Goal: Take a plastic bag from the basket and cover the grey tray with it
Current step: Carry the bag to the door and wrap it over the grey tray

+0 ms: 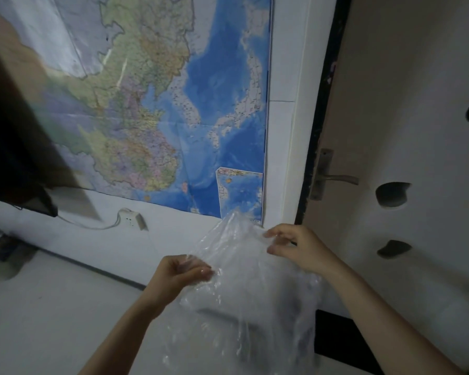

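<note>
A clear, crinkled plastic bag (241, 288) hangs in front of me, held up in the air between both hands. My left hand (180, 272) pinches its left upper edge with thumb and fingers closed on the film. My right hand (295, 246) grips the upper right edge, fingertips pinched on the plastic. The bag droops down toward the bottom of the view. Through the film a grey shape shows dimly; I cannot tell whether it is the tray. No basket is in view.
A large wall map (160, 104) hangs ahead, with a white power socket and cable (132, 219) below it. A door with a metal handle (333, 178) stands at the right. A dark object (14, 136) fills the left edge above a white surface (52, 307).
</note>
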### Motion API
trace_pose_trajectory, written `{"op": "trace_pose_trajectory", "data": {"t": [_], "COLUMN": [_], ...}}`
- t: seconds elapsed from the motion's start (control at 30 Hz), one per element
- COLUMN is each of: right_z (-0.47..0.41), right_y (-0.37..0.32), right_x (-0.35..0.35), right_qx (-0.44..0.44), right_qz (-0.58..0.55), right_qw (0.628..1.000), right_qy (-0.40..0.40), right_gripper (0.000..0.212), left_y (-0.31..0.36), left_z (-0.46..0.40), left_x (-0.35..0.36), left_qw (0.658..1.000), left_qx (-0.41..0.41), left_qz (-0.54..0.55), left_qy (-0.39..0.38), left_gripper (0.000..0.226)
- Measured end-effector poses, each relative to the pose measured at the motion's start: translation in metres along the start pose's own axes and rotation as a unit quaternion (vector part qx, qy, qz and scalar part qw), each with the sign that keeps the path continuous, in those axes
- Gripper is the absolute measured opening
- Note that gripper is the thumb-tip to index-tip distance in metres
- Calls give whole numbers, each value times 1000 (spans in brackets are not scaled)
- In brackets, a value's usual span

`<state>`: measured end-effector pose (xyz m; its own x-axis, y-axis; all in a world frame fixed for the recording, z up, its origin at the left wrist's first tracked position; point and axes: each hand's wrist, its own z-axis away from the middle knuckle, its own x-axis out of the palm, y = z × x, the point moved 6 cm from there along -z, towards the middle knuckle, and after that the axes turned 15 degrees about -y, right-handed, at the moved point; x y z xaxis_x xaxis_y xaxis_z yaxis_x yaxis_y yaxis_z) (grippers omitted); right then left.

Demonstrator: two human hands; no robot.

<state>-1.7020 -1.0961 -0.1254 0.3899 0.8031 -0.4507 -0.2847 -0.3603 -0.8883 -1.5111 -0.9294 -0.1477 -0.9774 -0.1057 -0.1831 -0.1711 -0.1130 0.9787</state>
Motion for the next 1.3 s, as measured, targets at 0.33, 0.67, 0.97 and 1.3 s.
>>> {"op": "trace_pose_trajectory", "data": {"t": [0.33, 0.67, 0.97, 1.3], "right_z": [-8, 9, 57, 57], "right_y": [-41, -68, -16, -33], "right_x": [12, 8, -24, -25], "right_qx": [-14, -44, 33, -51], "right_qz": [118, 118, 63, 27], "right_qw": [992, 988, 990, 961], "right_qy": [52, 88, 119, 269], "right_gripper": [7, 54, 63, 6], "left_y": [8, 75, 58, 29], "left_z": [0, -48, -42, -25], "left_x": [-30, -11, -43, -66], "left_qw": [981, 938, 969, 978], "left_qx": [-56, 83, 66, 22], "left_qz": [-185, -337, -238, -208], "left_qy": [31, -2, -3, 26], "left_gripper": [91, 6, 17, 11]}}
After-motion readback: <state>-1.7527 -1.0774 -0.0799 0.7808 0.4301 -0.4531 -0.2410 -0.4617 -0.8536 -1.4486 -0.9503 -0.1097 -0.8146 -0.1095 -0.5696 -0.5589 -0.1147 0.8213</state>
